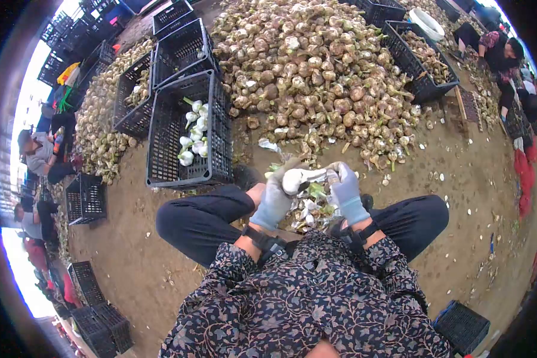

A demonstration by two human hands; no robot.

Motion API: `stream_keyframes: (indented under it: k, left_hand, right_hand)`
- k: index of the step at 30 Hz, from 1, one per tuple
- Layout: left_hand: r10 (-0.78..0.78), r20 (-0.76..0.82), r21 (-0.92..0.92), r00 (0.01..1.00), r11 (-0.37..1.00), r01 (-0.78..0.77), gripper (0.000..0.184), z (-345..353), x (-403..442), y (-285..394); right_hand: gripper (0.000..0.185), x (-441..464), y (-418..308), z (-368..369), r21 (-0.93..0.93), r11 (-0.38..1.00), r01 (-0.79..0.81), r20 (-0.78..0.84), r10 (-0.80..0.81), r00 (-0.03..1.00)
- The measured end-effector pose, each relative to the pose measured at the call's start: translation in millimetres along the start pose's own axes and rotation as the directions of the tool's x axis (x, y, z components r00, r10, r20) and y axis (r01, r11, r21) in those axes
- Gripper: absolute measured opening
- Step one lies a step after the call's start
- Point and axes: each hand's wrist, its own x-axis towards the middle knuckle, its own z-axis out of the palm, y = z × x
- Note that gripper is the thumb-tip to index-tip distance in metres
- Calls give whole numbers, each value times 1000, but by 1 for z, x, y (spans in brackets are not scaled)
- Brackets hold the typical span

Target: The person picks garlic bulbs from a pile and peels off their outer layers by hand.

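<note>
My left hand, in a pale work glove, is closed around a white garlic bulb in front of my lap. The bulb's stem points right, where my gloved right hand pinches its end. Whether a small tool is also in the right fingers I cannot make out. Below both hands lies a heap of peeled skins and leaf scraps, between my bent legs. Several clean white garlic bulbs sit in the black plastic crate ahead on the left.
A large pile of unpeeled garlic rises directly ahead. More black crates stand at the upper left, the upper right and the lower right. People sit at the left, and another person at the right.
</note>
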Motion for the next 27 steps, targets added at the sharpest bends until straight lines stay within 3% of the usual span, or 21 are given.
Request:
stream_keyframes:
  k: [2,5,6,7,8,9,10,11,13,14,15,16,18,19,21,22,23,27]
  left_hand:
    - [-64,-78,-466,995,884,20,44,3,5,10]
    - [-52,-112,-581,992,814,-23,47,4,0,32]
    - [-41,-117,-602,992,798,-38,48,1,-2,38]
    - [-30,-122,-623,992,781,-53,49,-2,-3,43]
    - [-31,-110,-626,993,779,-45,49,-1,-3,46]
    - [-36,-93,-629,995,777,-31,49,2,-3,47]
    - [-26,-54,-615,998,788,-13,51,6,-5,47]
    - [-30,-47,-616,998,788,-5,51,11,-6,47]
    - [7,9,-532,1000,847,-1,53,14,-8,42]
    - [32,44,-493,999,870,-6,54,16,-10,40]
    - [31,47,-493,998,870,-3,54,19,-12,37]
    - [196,34,-10,980,981,-196,55,29,-15,39]
    - [264,-3,196,965,946,-258,66,27,-15,37]
    - [268,-4,191,963,946,-262,66,14,-11,31]
    - [131,55,271,990,952,-141,74,-8,-9,17]
    - [102,22,468,995,878,-100,72,21,-22,33]
    - [102,25,463,995,880,-101,72,20,-22,27]
    - [171,-102,377,980,918,-121,76,22,-12,15]
  right_hand:
    - [12,3,-2,-8,-24,996,-81,21,82,996]
    - [12,-8,-24,-32,18,978,-207,165,201,966]
    - [11,-11,-5,-34,-157,985,-65,243,103,965]
    - [11,-13,-14,-32,-150,987,-61,252,98,963]
    - [13,-17,-34,-35,-336,920,200,332,-84,940]
    - [17,-19,-50,-37,-480,757,443,435,-234,870]
    - [30,-15,-59,-34,-429,771,471,482,-246,841]
    - [30,-9,-62,-26,-435,770,468,477,-244,844]
    - [37,2,-66,-5,11,976,220,378,-207,902]
    - [37,4,-79,2,7,975,220,373,-207,904]
    - [36,5,-96,8,230,967,-109,468,-12,884]
    - [35,5,-105,10,392,810,-437,594,139,792]
    - [34,4,-100,13,438,824,-360,531,86,843]
    - [34,4,-95,15,476,834,-280,466,30,884]
    - [32,6,-80,17,446,838,-314,414,118,903]
    - [30,7,-70,17,488,792,-367,397,173,902]
    - [29,8,-61,17,530,741,-413,379,228,897]
    - [29,7,-55,10,497,804,-325,320,178,930]
